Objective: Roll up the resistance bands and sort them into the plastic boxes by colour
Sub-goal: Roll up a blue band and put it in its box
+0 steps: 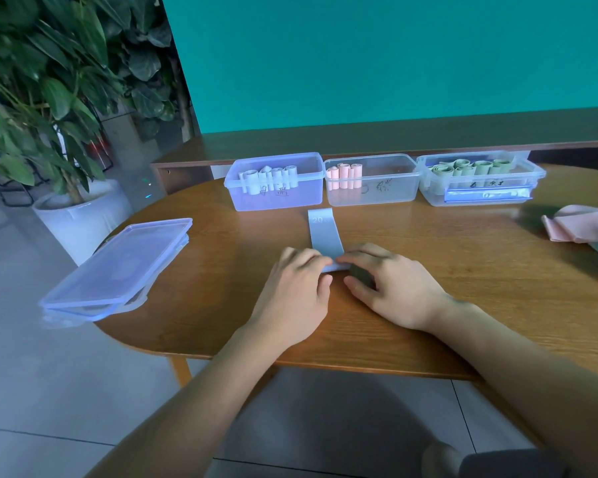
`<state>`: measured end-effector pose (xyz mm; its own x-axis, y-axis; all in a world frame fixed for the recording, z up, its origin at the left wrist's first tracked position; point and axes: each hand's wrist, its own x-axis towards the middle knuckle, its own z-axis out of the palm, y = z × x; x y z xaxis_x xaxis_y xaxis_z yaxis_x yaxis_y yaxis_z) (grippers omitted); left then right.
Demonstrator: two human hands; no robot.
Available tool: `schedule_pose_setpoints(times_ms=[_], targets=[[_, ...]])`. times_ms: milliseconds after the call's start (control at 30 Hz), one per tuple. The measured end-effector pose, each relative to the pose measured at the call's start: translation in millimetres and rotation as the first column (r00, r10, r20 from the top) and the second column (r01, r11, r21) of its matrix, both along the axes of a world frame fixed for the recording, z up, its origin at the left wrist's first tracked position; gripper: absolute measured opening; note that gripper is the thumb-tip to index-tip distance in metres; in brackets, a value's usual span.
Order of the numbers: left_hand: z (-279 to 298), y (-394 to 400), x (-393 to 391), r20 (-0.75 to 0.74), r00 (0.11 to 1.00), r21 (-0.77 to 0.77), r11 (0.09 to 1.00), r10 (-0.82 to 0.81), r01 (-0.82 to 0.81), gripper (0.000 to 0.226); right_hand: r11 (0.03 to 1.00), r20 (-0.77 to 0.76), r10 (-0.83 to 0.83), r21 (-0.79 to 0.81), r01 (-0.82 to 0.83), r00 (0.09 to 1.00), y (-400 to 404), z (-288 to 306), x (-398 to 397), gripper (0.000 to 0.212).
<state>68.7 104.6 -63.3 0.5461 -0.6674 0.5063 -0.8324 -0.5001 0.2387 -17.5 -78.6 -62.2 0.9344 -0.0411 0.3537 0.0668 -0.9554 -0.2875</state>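
Near the table's front edge, left hand (pixel 296 288) and right hand (pixel 390 284) pinch a blue band's (pixel 325 232) rolled end.
Thin, limp, probably springy; best held at the coil's two ends.

The wooden surface (pixel 428 270) is showing smooth grain; the plastic boxes (pixel 277 198) are looking clear and glossy, the blue band (pixel 323 232) matt.
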Motion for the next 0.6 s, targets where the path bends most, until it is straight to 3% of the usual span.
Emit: schedule_pose_setpoints(times_ms=[600], targets=[[1.0, -8.2, 13.6, -0.025, 0.999, 0.045, 0.999, 0.025, -0.024, 0.034, 1.0, 0.02, -0.011, 0.021, 0.011, 1.0, -7.8, 2.3, 14.5, 0.035]])
